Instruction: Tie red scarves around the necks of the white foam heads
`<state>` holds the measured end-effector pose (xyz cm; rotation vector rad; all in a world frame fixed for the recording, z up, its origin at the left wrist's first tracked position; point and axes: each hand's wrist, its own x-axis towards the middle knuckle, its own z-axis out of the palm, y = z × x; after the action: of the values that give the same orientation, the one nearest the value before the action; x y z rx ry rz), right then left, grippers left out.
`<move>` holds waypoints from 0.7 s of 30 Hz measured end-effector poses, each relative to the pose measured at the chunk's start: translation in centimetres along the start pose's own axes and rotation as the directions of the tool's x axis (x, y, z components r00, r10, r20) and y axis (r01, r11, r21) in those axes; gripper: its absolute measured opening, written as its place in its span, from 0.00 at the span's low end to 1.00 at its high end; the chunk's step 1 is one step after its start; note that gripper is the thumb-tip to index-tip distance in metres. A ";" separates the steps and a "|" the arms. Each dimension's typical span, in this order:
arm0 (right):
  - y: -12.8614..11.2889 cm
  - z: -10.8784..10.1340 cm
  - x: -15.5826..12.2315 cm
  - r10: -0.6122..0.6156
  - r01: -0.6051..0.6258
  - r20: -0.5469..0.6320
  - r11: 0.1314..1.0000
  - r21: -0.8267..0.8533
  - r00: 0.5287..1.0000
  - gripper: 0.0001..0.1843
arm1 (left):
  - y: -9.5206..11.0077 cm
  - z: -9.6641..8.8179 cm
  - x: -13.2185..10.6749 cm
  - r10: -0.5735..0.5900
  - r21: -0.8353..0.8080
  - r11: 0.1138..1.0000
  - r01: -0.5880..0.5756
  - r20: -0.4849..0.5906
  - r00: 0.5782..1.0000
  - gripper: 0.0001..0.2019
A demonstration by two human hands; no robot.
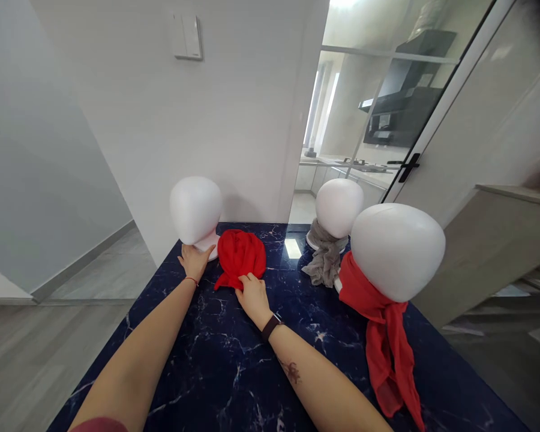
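Handling a bundled red scarf [243,252], left of the frame's centre.
The right hand [254,298] pinches its near edge; the left hand [195,261] spreads its fingers at a white mannequin head's [195,207] base, grasp indeterminable.

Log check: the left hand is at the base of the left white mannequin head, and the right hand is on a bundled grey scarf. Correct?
Not the colour: the bundled scarf at the right hand is red, as the head view shows. The rest stands.
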<state>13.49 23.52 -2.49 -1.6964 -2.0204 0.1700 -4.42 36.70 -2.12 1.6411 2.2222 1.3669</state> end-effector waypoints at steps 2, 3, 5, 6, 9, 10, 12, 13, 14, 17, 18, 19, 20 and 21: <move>0.0 0.0 0.0 -0.007 0.007 0.000 1.000 -0.002 1.000 0.11 | 0.0 0.2 0.2 -0.020 0.000 1.000 0.020 -0.017 1.000 0.41; 0.1 0.1 0.0 -0.010 0.010 0.001 1.000 -0.002 1.000 0.11 | -0.1 0.2 0.3 -0.038 -0.004 0.999 0.038 -0.026 0.999 0.40; 0.1 0.2 0.0 -0.013 0.013 0.002 1.000 -0.001 1.000 0.11 | -0.1 0.2 0.4 -0.072 -0.012 0.997 0.071 -0.036 0.997 0.40; 0.2 0.2 0.0 -0.012 0.012 0.002 1.000 0.000 1.000 0.11 | -0.1 0.2 0.4 -0.085 -0.016 0.996 0.084 -0.044 0.995 0.39; 0.3 0.4 0.1 -0.002 0.002 -0.010 1.000 0.004 1.000 0.11 | -0.1 -0.2 0.2 -0.105 -0.033 0.994 0.103 -0.087 0.991 0.38; 0.3 0.4 0.0 0.004 -0.004 -0.019 1.000 0.005 1.000 0.11 | 0.0 -0.4 0.0 -0.108 -0.044 0.994 0.104 -0.105 0.989 0.38; 0.4 0.4 0.0 0.013 -0.013 -0.033 1.000 0.004 0.999 0.11 | 0.1 -1.1 -0.6 -0.100 -0.070 0.993 0.092 -0.136 0.986 0.37; 0.4 0.4 -0.1 0.016 -0.016 -0.040 1.000 0.004 0.999 0.12 | 0.2 -1.6 -1.1 -0.091 -0.083 0.993 0.080 -0.148 0.985 0.37; 0.4 0.4 -0.1 0.017 -0.017 -0.047 1.000 0.001 0.999 0.12 | 0.3 -2.1 -1.7 -0.081 -0.097 0.993 0.066 -0.161 0.984 0.36; 0.1 0.2 -0.3 -0.008 0.006 -0.064 0.999 -0.038 0.998 0.13 | 0.8 -4.1 -4.5 -0.050 -0.143 0.989 0.024 -0.179 0.983 0.36; -0.1 0.0 -0.5 -0.022 0.018 -0.056 0.998 -0.067 0.998 0.14 | 0.9 -4.9 -5.7 -0.037 -0.154 0.988 0.009 -0.178 0.983 0.35; -0.4 -0.2 -0.6 -0.030 0.026 -0.040 0.995 -0.100 0.999 0.14 | 1.0 -5.7 -7.1 -0.021 -0.168 0.986 -0.009 -0.172 0.985 0.34; -0.7 -0.4 -0.9 -0.031 0.029 -0.020 0.991 -0.131 0.999 0.14 | 1.1 -6.6 -8.5 -0.003 -0.190 0.981 -0.028 -0.166 0.986 0.33; -0.9 -0.7 -1.1 -0.027 0.027 -0.002 0.988 -0.154 1.000 0.14 | 1.2 -7.4 -10.0 0.014 -0.222 0.974 -0.050 -0.158 0.987 0.32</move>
<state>13.08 22.09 -1.82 -1.7588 -2.1003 0.0007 -3.03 24.34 -1.06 1.5473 2.0308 1.7384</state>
